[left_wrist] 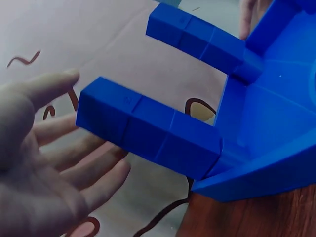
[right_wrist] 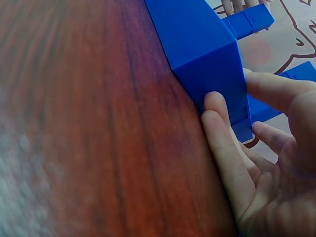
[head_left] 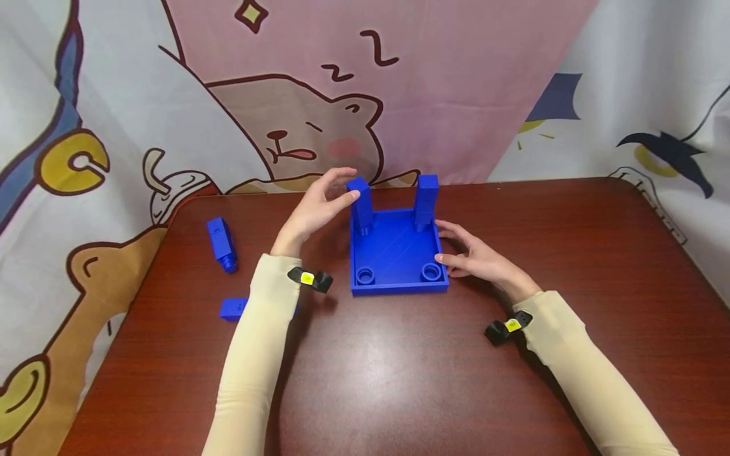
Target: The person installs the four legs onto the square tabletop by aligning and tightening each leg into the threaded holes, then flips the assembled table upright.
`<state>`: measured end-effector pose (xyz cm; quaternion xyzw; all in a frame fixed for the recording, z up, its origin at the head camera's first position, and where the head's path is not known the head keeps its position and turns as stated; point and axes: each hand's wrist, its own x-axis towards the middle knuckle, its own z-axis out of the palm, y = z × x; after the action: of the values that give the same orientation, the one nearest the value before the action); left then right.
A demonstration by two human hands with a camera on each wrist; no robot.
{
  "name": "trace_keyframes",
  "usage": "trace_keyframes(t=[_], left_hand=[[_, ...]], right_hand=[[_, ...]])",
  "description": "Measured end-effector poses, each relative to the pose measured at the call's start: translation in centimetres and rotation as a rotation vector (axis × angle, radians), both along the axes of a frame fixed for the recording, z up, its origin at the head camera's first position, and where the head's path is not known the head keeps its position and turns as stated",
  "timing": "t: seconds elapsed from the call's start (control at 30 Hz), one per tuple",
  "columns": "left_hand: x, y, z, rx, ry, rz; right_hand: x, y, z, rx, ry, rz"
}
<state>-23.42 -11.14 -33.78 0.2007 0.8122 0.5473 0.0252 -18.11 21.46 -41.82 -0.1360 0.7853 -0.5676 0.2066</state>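
Head view: printed Zs (head_left: 377,49) behind upright blue posts (head_left: 426,199)

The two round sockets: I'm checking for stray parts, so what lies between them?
The head view shows only bare floor of the blue tray between the left socket and the right socket.

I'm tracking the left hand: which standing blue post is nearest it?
The far-left post in the tray: the left hand is by its top. The far-right post stands farther from that hand.
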Motion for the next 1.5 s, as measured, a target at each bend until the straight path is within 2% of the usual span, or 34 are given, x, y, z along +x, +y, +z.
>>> trace_keyframes(t=[0.2, 0.27, 0.37, 0.5, 0.83, 0.97, 1.23, 1.4, 1.5], left_hand=[[0.5, 0.7, 0.3, -0.089, 0.139, 0.118], [0.6, 0.9, 0.3, -0.101, 0.158, 0.133], [0.6, 0.9, 0.4, -0.100, 0.145, 0.132], [0.4, 0.7, 0.4, -0.087, 0.103, 0.085], [-1.4, -0.8, 0.2, -0.005, 0.018, -0.173], [-2.1, -1.2, -0.1, 0.039, -0.021, -0.238], [-2.1, -1.3, -0.2, 0.101, -0.079, -0.267], [-1.9, -1.2, -0.3, 0.072, -0.027, -0.268], [-1.6, -1.2, -0.1, 0.041, 0.002, -0.246]], right_hand=[[0.0, 0.1, 0.0, 0.006, 0.005, 0.003], [0.0, 0.0, -0.1, 0.005, 0.003, 0.004], [0.0, 0.0, -0.1, 0.004, 0.006, 0.005], [-0.1, 0.0, -0.1, 0.009, 0.008, 0.002], [0.0, 0.0, 0.1, 0.007, -0.004, 0.000], [0.0, 0.0, 0.1, 0.000, -0.009, 0.002], [-0.1, 0.0, 0.0, 0.008, -0.007, 0.006], [-0.2, 0.1, 0.0, -0.001, -0.011, 0.007], [-0.1, 0.1, 0.0, -0.002, -0.013, 0.008]])
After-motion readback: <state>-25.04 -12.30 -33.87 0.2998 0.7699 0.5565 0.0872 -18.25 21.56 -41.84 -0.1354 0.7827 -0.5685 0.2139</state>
